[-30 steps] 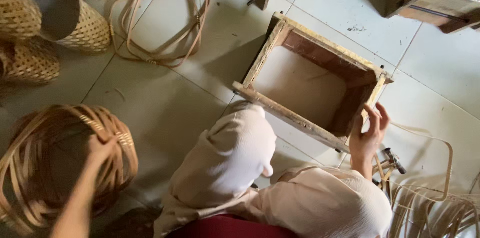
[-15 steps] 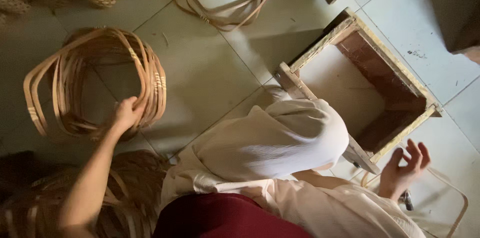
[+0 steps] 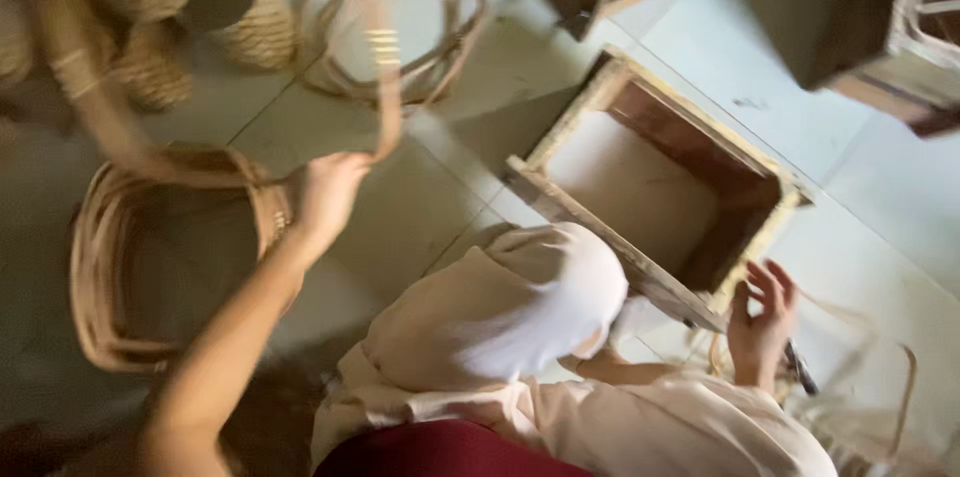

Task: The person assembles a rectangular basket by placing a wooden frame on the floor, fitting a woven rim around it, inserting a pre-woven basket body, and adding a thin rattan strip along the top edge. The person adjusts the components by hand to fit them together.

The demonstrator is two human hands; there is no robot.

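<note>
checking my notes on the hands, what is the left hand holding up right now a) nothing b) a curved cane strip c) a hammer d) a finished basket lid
b: the left hand is raised and closed on a blurred curved cane strip that arcs above the floor, while the right hand is open beside the wooden box frame.

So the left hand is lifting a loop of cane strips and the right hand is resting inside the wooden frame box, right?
Not quite. The head view shows the right hand open, beside the outer corner of the wooden frame box, not inside it. The left hand does hold a blurred loop of cane strips.
</note>
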